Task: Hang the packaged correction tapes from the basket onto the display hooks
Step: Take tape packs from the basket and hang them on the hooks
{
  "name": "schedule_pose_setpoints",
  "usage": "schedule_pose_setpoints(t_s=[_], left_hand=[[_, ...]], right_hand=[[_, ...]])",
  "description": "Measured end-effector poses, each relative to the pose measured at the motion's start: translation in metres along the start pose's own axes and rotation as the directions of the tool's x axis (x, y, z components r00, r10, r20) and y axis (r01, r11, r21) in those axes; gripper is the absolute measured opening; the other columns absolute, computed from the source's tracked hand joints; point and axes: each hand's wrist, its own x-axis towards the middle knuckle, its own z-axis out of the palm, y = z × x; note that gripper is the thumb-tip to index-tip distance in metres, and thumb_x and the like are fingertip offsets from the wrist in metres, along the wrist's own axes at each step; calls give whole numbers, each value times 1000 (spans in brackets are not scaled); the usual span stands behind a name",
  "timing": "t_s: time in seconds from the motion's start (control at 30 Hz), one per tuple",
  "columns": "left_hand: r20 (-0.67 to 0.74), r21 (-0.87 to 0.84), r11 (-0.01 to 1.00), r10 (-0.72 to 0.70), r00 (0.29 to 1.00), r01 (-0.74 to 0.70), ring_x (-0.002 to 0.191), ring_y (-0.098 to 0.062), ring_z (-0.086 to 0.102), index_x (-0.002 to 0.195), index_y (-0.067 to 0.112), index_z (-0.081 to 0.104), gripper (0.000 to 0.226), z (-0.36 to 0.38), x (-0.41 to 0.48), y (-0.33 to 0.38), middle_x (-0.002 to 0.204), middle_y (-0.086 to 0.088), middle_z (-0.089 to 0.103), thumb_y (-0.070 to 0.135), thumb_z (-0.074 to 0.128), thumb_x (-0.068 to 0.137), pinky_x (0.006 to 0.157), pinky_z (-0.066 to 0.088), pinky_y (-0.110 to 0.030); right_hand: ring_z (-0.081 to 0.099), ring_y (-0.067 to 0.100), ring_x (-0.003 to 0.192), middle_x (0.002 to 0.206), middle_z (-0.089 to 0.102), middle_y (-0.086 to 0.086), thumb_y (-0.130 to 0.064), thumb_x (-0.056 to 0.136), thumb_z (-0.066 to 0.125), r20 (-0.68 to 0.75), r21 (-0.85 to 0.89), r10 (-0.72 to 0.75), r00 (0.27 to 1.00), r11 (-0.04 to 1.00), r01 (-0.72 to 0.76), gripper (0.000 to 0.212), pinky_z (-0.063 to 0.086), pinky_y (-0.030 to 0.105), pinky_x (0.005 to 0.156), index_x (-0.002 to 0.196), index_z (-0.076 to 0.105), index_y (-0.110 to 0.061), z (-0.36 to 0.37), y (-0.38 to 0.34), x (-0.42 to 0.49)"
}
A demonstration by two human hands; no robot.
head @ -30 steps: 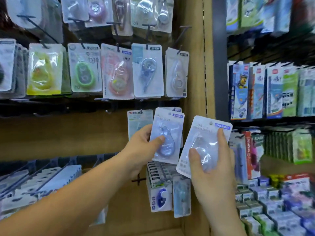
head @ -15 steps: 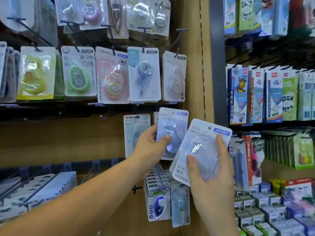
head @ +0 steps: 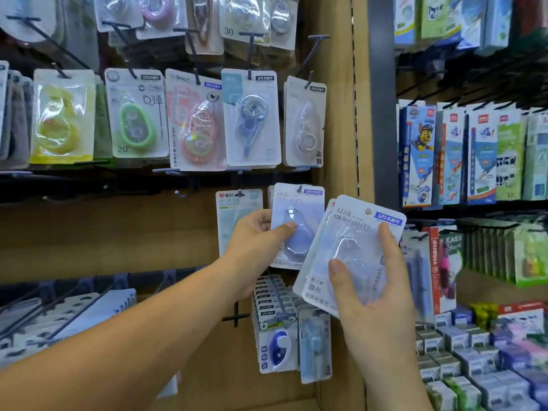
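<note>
Packs of correction tape fill the pegboard wall, and more are held at its right edge in a person's hands. The left hand (head: 255, 247) pinches a blue-tape pack (head: 296, 209) by its left edge, with the thumb pressed flat on the blister front and the other fingers curled behind the card. The pack stands upright, and the tip of a dark hook (head: 300, 188) shows at its hang hole. The right hand (head: 373, 295) grips a tilted stack of packs (head: 353, 232), thumb on the lower front, forefinger laid up the right edge, remaining fingers behind. A second card edge shows along the stack's left side, but how many packs it holds cannot be told. The stack's upper left corner overlaps the right edge of the blue-tape pack. Room is tight here: a teal pack (head: 234, 209) hangs just beside on the left, partly behind the left hand. The upper row of packs (head: 252, 120) ends just above the hook, and a crowded lower row of packs (head: 274, 304) sits below. The wooden upright (head: 338, 129) runs close on the right. Open space lies leftward, in front of the bare wooden panel (head: 103, 232).
</note>
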Motion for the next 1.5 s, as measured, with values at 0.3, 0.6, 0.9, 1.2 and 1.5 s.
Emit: schedule_pose_setpoints(t_s=[0.3, 0.6, 0.9, 1.2, 1.5], left_hand=[[-139, 380, 920, -42, 989, 93, 90, -21, 74, 103, 20, 70, 18, -5, 23, -8, 96, 0, 75, 31, 78, 93, 78, 65, -42], [342, 44, 986, -164, 925, 158, 101, -35, 75, 120, 6, 69, 29, -13, -49, -12, 109, -18, 78, 29, 62, 104, 92, 62, -49], [49, -32, 998, -54, 997, 55, 100, -25, 77, 116, 13, 68, 19, -17, -17, 1, 102, -5, 81, 25, 64, 103, 74, 64, -35], [57, -35, 999, -36, 998, 38, 94, -25, 79, 115, 7, 67, 19, -5, -22, -8, 100, -9, 81, 21, 63, 103, 81, 66, -43], [48, -62, 996, -53, 997, 56, 92, -24, 79, 115, 6, 68, 20, -8, -15, -10, 99, -10, 81, 22, 65, 103, 83, 65, -44]], right_hand=[[42, -35, 114, 145, 35, -42, -20, 86, 77, 47, 23, 32, 998, 999, -34, 87, 51, 3, 77, 148, 29, -58, 4, 4, -3], [51, -24, 118, 154, 41, -27, -27, 86, 79, 102, -3, 107, 989, 994, -107, 104, 56, 11, 75, 162, 12, -49, 7, 3, -4], [56, 5, 128, 152, 45, -27, -30, 92, 75, -11, -125, 61, 998, 990, -62, 92, 60, 38, 91, 160, 18, -51, 3, 0, 0], [53, 8, 135, 147, 41, -42, -28, 92, 74, 1, -101, 71, 997, 992, -71, 90, 58, 57, 95, 131, 17, -85, 2, 1, -1], [51, 8, 138, 153, 43, -32, -21, 94, 73, 47, -73, 40, 998, 997, -36, 92, 57, 56, 98, 135, 19, -83, 3, 11, -1]])
